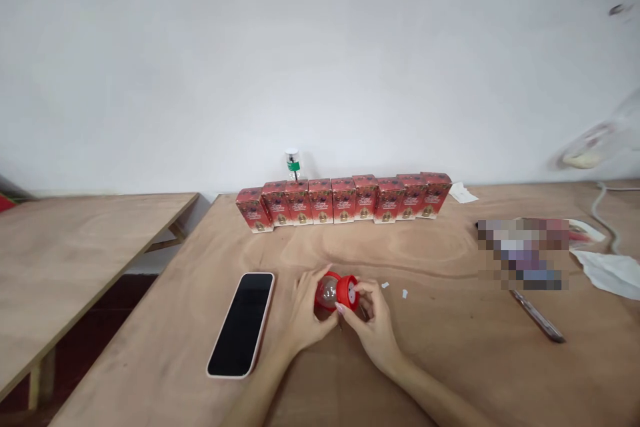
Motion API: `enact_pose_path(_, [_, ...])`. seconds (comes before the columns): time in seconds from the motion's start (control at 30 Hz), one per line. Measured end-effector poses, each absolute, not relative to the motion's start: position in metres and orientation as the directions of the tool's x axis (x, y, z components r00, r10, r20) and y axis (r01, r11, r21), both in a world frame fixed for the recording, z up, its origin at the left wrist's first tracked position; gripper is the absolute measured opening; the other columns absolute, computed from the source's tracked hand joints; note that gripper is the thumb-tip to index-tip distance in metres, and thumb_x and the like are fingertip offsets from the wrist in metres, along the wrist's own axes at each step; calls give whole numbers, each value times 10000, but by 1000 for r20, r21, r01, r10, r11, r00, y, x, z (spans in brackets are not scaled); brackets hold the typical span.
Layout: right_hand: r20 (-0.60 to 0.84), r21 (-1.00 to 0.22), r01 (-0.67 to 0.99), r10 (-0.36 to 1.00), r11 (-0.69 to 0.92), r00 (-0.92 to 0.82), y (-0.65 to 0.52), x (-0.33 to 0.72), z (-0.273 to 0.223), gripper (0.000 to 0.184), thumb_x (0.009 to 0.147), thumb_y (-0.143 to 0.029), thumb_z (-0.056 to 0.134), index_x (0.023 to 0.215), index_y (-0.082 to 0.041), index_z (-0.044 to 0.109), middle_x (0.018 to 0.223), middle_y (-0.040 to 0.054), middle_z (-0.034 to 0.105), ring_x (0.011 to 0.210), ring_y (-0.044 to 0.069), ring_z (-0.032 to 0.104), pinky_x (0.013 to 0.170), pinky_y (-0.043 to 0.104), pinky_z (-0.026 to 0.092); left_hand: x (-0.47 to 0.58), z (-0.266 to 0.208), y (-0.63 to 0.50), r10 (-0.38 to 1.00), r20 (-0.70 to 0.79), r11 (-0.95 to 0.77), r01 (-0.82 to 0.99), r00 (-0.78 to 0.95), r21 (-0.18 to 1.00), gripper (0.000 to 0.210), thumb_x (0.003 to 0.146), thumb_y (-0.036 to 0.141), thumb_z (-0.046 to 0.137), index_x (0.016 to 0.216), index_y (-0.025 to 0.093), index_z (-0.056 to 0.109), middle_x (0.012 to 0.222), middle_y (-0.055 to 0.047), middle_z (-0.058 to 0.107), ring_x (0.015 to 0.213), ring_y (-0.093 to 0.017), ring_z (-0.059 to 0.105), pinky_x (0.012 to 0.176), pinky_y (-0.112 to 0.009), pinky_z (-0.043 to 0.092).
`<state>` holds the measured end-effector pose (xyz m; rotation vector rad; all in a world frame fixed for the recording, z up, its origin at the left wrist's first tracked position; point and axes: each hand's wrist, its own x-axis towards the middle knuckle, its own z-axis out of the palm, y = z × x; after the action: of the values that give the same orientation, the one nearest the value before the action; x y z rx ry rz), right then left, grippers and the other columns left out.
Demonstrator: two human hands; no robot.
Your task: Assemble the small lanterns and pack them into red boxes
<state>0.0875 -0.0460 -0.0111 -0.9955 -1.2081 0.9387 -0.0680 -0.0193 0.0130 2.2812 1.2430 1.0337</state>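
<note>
A small red lantern (329, 291) with a clear round globe lies on its side just above the wooden tabletop, its base turned to the right. My left hand (303, 312) is closed around the globe end, thumb below and fingers above. On the red base, my right hand (376, 328) pinches the rim, with fingertips against the pale underside. Small details of that underside are partly covered by the fingers. Two tiny white scraps (405, 293) lie to the right of my hands.
Several red printed boxes (344, 203) stand in a row near the wall, a clear jar with a green label (293, 163) behind them. A phone (241, 325) lies at left, a pen (539, 317) at right. White paper (607, 271) and a cable (597, 203) are far right.
</note>
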Motion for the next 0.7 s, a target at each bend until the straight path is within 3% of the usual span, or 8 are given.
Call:
enact_pose_path(0.13, [266,-959,-68,957,275,117,-45,87,-10,255,771,-280,682,964,-232,522,997,43,537,952,174,570,844,321,512,-70,15,-21,819,444,-571,597,364,563,593,792,274,608,1328,204,364,1199,-128,559,1098,-268,539,909,-460,446])
enact_pose_path(0.3, [216,-967,-117,971,228,105,-44,86,-6,286,746,-299,706,946,-229,515,973,37,540,928,169,567,840,313,510,-75,19,-20,836,397,-548,572,378,610,584,797,292,620,1321,205,377,1191,-124,560,1100,-262,531,910,-444,458])
enact_pose_path(0.47, [167,-979,-103,982,175,85,-44,88,0,218,753,-289,699,778,-215,495,948,29,523,916,166,553,834,299,484,-76,15,-20,862,331,-504,582,384,638,668,763,318,675,1342,213,359,1234,-121,530,1140,-274,497,938,-448,450])
enact_pose_path(0.7, [90,-977,-184,993,103,79,-45,89,-7,328,739,-286,719,945,-238,469,968,30,566,910,170,565,838,321,480,-75,12,-22,895,282,-440,583,344,683,670,776,358,685,1355,271,357,1206,-90,527,1130,-254,507,937,-431,465])
